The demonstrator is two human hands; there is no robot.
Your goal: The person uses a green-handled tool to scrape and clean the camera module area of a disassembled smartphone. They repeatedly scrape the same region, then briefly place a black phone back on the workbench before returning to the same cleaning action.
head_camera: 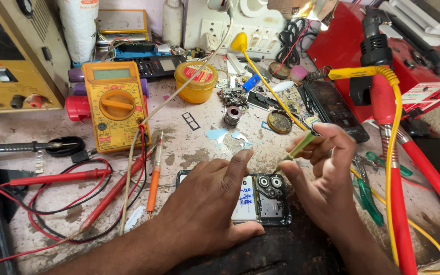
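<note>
Your left hand lies flat, fingers spread, pinning an opened phone with bare camera rings to the stained, pitted worktop. Your right hand pinches a slim green-handled soldering iron, its tip just above the phone. A boxy yellow multimeter stands nearby.

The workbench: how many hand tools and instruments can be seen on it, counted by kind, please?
Yellow multimeter: 1
Red test probes: 2
Orange-handled screwdriver: 1
Green-handled pliers: 1
Soldering iron in the right hand: 1
Total: 6
The left hand steadies the opened phone.
</note>
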